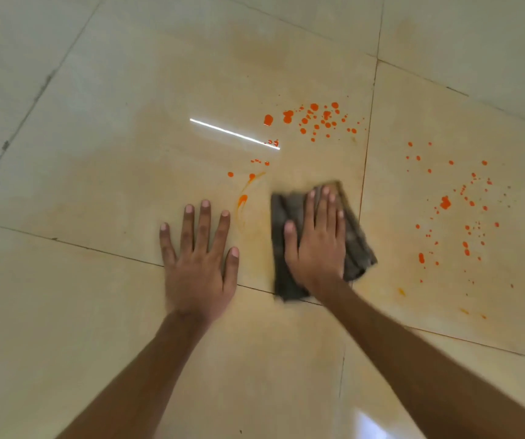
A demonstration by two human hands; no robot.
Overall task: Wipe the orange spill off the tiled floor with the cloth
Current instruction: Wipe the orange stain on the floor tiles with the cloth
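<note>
The grey cloth (pixel 318 239) lies flat on the tiled floor (pixel 96 153) under the right hand (pixel 316 245) — fingers straight, pressing. Left hand (pixel 199 267) braces flat beside it. Orange droplets (pixel 315 120) remain ahead and right (many); a loaded cloth may just smear them wider.

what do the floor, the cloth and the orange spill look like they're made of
Floor: large beige tiles, likely glazed ceramic or polished stone; glossy, mirroring a light streak, with thin dark joints.
Cloth: soft dark grey fabric, matte and creased; weave too blurred to tell.
Orange spill: a wet liquid, beading into round drops and smearing thin; which liquid is unclear.
</note>
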